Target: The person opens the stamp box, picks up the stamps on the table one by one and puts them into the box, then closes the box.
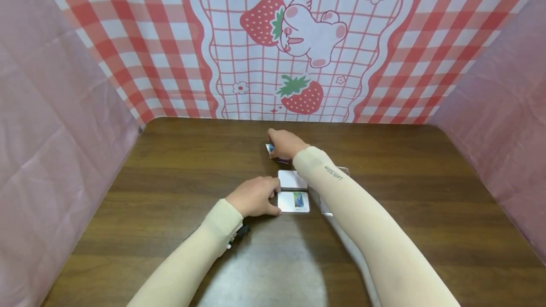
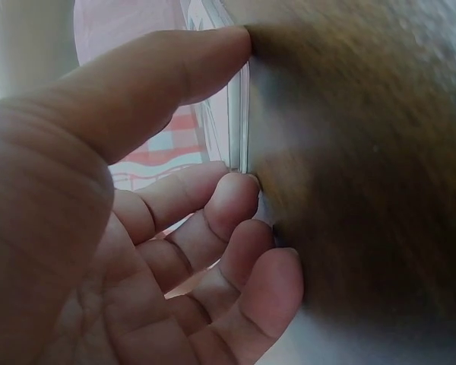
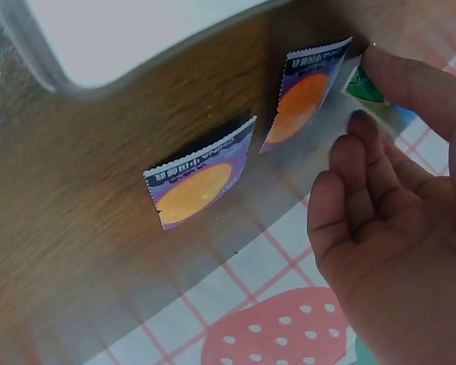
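A small white hinged case [image 1: 292, 180] lies open on the table, with a blue-green picture stamp [image 1: 299, 200] in its nearer half. My left hand [image 1: 255, 196] holds the case by its left side, thumb at the near corner and fingertips along the edge; the left wrist view shows its thin rim [image 2: 244, 122] between them. Farther back, my right hand [image 1: 286, 144] pinches a green and blue stamp [image 3: 367, 85] between thumb and fingers. Two purple stamps with orange discs, a nearer stamp [image 3: 197, 182] and another stamp [image 3: 304, 95], lie beside that hand.
A flat clear-edged case [image 1: 326, 206] is partly hidden under my right forearm. The wooden table [image 1: 170, 165] ends at a red and white strawberry-print cloth [image 1: 239, 75] at the back. Pink cloth [image 1: 64, 122] hangs at both sides.
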Action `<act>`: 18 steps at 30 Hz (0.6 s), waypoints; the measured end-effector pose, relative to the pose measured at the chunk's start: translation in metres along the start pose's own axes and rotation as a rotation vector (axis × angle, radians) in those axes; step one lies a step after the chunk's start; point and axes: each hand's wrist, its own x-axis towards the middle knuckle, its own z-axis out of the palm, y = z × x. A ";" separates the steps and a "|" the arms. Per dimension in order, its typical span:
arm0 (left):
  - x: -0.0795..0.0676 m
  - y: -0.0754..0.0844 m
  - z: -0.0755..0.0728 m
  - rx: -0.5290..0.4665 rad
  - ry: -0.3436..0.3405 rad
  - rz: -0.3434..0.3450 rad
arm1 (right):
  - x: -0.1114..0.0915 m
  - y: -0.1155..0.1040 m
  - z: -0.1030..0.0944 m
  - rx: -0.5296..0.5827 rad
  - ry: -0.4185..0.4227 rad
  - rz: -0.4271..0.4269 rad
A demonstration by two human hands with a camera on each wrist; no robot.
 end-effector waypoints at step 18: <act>-0.002 0.003 -0.002 0.034 -0.002 -0.002 | 0.000 0.012 -0.009 -0.039 -0.077 -0.006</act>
